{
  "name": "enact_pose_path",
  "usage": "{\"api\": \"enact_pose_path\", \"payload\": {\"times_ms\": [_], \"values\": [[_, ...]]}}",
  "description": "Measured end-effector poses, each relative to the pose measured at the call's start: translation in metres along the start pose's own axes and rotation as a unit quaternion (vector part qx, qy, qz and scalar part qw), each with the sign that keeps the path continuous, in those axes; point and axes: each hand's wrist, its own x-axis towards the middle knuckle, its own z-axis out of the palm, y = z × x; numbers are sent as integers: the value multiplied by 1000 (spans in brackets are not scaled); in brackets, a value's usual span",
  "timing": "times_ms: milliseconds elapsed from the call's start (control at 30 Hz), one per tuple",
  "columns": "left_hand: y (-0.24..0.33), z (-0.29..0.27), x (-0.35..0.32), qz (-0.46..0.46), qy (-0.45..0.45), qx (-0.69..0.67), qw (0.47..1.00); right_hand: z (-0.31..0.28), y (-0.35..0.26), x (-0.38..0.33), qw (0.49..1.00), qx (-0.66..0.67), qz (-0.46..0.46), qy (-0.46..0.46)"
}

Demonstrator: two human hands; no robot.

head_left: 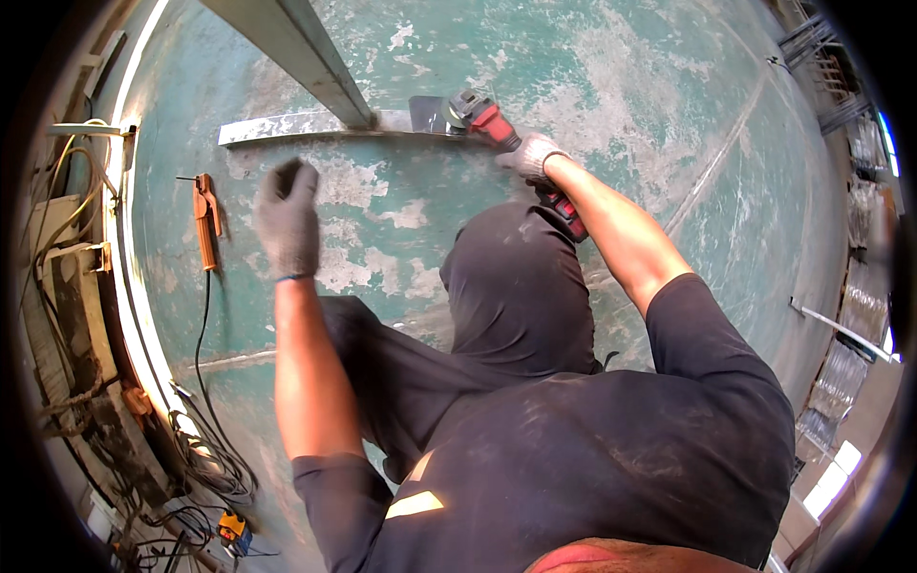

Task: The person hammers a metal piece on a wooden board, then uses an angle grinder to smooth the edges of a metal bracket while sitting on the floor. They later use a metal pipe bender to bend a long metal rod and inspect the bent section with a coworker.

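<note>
My right hand (530,158), in a pale work glove, is wrapped round a red-and-black cordless angle grinder (490,122). The grinder's head rests at or just above the right end of a flat metal bar (287,127) on the floor; whether the disc touches it I cannot tell. A grey metal post (310,57) rises from the bar's middle. My left hand (289,218), in a grey glove, is held up below the bar's left part. Its fingers are loosely curled, with a gap at the thumb and nothing visible in them.
An orange-brown welding electrode holder (205,222) lies on the worn green floor (382,210) at the left, its black cable (201,334) running down to a coiled heap. Timber and cables (76,353) line the left edge. Metal racks and stacked stock (850,239) stand far right.
</note>
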Motion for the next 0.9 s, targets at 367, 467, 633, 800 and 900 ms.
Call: {"api": "enact_pose_path", "payload": {"times_ms": [367, 467, 633, 800, 900], "values": [[180, 41, 88, 152, 43, 209, 965, -50, 7, -37, 997, -51, -56, -24], [183, 42, 93, 172, 28, 231, 957, -64, 7, -49, 997, -55, -50, -26], [175, 49, 90, 216, 64, 241, 944, -66, -13, -42, 994, -99, -52, -15], [158, 53, 105, 243, 83, 156, 954, -42, -19, -10, 993, -105, -50, 0], [199, 71, 82, 87, 73, 212, 971, -22, -17, -6, 996, -85, -22, -5]]}}
